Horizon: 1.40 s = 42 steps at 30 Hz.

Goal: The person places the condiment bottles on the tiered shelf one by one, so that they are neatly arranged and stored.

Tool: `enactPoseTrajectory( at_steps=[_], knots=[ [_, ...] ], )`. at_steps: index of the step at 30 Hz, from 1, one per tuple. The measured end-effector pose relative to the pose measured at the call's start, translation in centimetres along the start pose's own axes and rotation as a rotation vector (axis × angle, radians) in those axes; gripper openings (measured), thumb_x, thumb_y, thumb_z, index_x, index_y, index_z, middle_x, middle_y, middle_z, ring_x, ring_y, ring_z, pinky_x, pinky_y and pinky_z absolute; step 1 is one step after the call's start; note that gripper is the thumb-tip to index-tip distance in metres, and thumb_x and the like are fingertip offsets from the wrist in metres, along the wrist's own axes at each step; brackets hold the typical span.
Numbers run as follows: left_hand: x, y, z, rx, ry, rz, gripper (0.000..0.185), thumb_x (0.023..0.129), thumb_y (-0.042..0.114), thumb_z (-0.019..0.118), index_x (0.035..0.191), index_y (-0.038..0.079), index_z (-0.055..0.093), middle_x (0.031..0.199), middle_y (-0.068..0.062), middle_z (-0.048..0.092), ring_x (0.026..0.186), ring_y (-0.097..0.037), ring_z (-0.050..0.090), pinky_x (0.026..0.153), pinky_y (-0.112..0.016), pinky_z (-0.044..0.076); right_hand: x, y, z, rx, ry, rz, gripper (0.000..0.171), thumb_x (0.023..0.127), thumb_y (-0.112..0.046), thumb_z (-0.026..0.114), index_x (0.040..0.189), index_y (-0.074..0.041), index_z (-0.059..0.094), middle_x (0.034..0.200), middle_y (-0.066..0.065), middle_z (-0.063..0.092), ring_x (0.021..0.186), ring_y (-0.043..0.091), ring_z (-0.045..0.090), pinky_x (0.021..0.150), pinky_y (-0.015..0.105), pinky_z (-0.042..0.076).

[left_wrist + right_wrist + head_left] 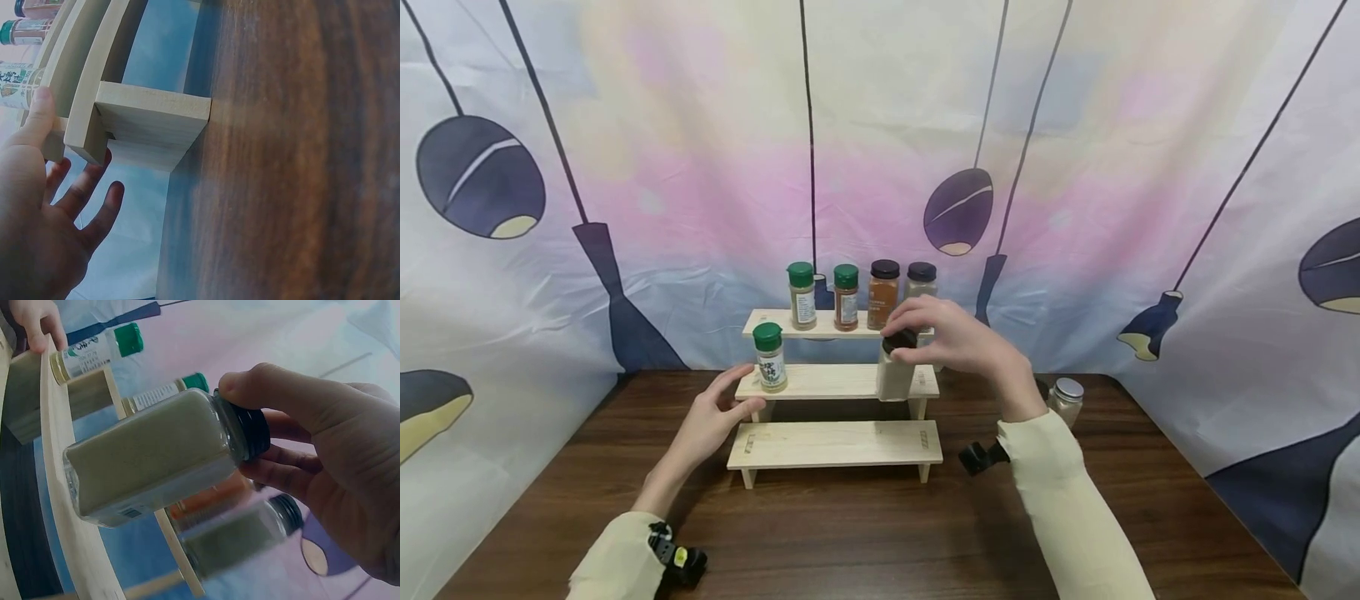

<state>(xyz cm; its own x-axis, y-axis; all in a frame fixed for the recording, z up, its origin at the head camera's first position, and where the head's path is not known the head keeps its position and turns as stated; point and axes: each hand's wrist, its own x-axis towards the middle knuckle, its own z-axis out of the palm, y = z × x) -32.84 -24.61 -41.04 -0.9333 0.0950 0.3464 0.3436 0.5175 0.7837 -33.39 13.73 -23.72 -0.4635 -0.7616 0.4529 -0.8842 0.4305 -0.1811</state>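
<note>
The work with the jars on the wooden stand looks well begun but unfinished. On its top shelf point(763, 320), four jars stand upright: a green-capped jar of pale seasoning point(802, 307), a green-capped jar of reddish seasoning point(846, 308), an orange jar with a black lid point(883, 304) and a pale jar with a black lid point(921, 275), the last partly hidden by the right hand. Those four appear settled, as does the short jar with a green cap point(771, 368) at the left end of the middle shelf point(827, 380). What seems incomplete is the square jar point(895, 381): it is at the right end of the middle shelf, with the fingers of the right hand point(951, 337) clamped round its black lid, and whether its base touches the wood cannot be told. The left hand point(706, 417) is at that shelf's left end, its fingers spread apart and seeming to touch the wood. The bottom shelf point(835, 446) shows no jar on it. Off the stand, a jar with a silver lid point(1066, 400) is on the surface point(880, 542) to the right, partly behind the right forearm, so it may be left to deal with; a dark thing point(1042, 388) beside it is too hidden to identify.
</note>
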Motion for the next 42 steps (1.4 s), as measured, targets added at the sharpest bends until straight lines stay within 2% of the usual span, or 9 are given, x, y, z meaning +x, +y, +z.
enactPoseTrajectory(
  at_steps=[9, 19, 24, 29, 34, 38, 42],
  knots=[
    [0.1, 0.1, 0.0, 0.028, -0.005, 0.001, 0.069, 0.094, 0.036, 0.069, 0.154, 0.018, 0.039, 0.158, -0.015, 0.032, 0.089, -0.011, 0.062, 0.071, -0.027, 0.051, 3.6, -0.3, 1.6, 0.043, -0.064, -0.021, 0.027, 0.090, -0.019, 0.074, 0.115, -0.010, 0.074, 0.120, 0.006, 0.067, 0.112, 0.021, 0.058, 0.088, 0.036, 0.054],
    [-0.1, 0.4, -0.4, 0.006, -0.005, 0.000, 0.070, 0.094, 0.032, 0.070, 0.154, 0.015, 0.039, 0.159, -0.017, 0.032, 0.088, -0.010, 0.063, 0.071, -0.025, 0.051, 6.5, -1.0, 3.1, 0.057, -0.099, -0.031, 0.028, 0.090, -0.021, 0.073, 0.117, -0.011, 0.074, 0.120, 0.005, 0.067, 0.112, 0.020, 0.057, 0.093, 0.032, 0.049],
    [-0.2, 0.2, -0.4, 0.014, -0.003, -0.004, 0.070, 0.094, 0.034, 0.070, 0.154, 0.016, 0.039, 0.159, -0.016, 0.032, 0.087, -0.010, 0.064, 0.070, -0.026, 0.051, 8.0, -1.0, 3.8, 0.053, -0.109, -0.043, 0.027, 0.090, -0.020, 0.073, 0.115, -0.011, 0.075, 0.117, 0.003, 0.068, 0.103, 0.018, 0.058, 0.087, 0.029, 0.049],
    [-0.1, -0.1, -0.1, 0.016, -0.007, -0.006, 0.069, 0.094, 0.037, 0.069, 0.154, 0.018, 0.039, 0.159, -0.015, 0.032, 0.089, -0.015, 0.064, 0.071, -0.029, 0.052, 8.8, -1.3, 4.0, 0.038, -0.144, -0.041, 0.028, 0.091, -0.020, 0.073, 0.117, -0.010, 0.074, 0.119, 0.004, 0.068, 0.102, 0.017, 0.057, 0.085, 0.026, 0.047],
    [0.0, -0.1, 0.0, 0.002, -0.008, -0.003, 0.069, 0.095, 0.036, 0.069, 0.154, 0.018, 0.039, 0.159, -0.015, 0.032, 0.090, -0.020, 0.065, 0.073, -0.038, 0.054, 9.5, -1.5, 4.1, 0.040, -0.171, -0.042, 0.029, 0.091, -0.018, 0.072, 0.118, -0.008, 0.074, 0.117, 0.003, 0.068, 0.100, 0.017, 0.059, 0.082, 0.027, 0.049],
    [0.0, -0.1, 0.0, 0.007, -0.004, 0.000, 0.068, 0.095, 0.036, 0.069, 0.154, 0.019, 0.039, 0.159, -0.015, 0.032, 0.090, -0.022, 0.066, 0.073, -0.038, 0.054, 9.8, -1.4, 4.3, 0.053, -0.189, -0.015, 0.030, 0.091, -0.018, 0.072, 0.119, -0.008, 0.073, 0.118, 0.003, 0.068, 0.096, 0.018, 0.058, 0.081, 0.026, 0.047],
    [0.1, -0.1, 0.0, 0.006, 0.002, 0.010, 0.068, 0.094, 0.035, 0.070, 0.153, 0.020, 0.040, 0.158, -0.013, 0.034, 0.088, -0.025, 0.067, 0.073, -0.037, 0.055, 9.9, -1.0, 4.6, 0.076, -0.207, 0.007, 0.031, 0.092, -0.019, 0.072, 0.120, -0.007, 0.072, 0.120, 0.004, 0.068, 0.097, 0.017, 0.057, 0.085, 0.033, 0.051]
  ],
)
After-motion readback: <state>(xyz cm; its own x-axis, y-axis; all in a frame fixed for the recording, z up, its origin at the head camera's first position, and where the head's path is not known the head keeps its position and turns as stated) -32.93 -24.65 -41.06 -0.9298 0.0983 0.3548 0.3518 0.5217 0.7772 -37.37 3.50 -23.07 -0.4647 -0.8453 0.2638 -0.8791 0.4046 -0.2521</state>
